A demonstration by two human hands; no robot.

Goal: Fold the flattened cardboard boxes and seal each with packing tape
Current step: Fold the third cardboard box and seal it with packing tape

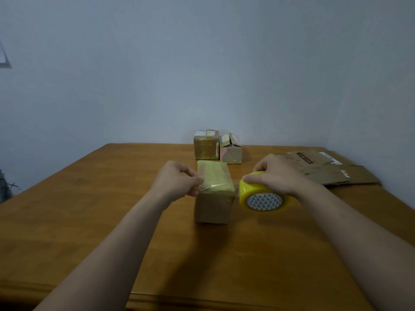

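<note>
A brown wooden counter fills the lower part of the view and meets a plain pale grey-blue wall behind it. At the far left edge something dark and blurred sits beyond the counter; what it is cannot be told. Toward the back of the counter, close to the wall, stand two small taped boxes touching side by side: the squarer one on the left, and a second one whose top flaps stick up. The left hand reaches in from the lower left, forearm bare, with its fingers curled together and pinching the end of a strip of tape at the upper left edge of the cardboard box. This box stands in the middle of the counter, between the two hands, its top covered in glossy yellowish tape. Just to its right, the yellow tape roll is held on edge above the counter, its patterned core facing the camera. The right hand lies over the roll from above, fingers wrapped round its outer rim. Further right, the flattened cardboard boxes lie overlapping near the counter's edge.
</note>
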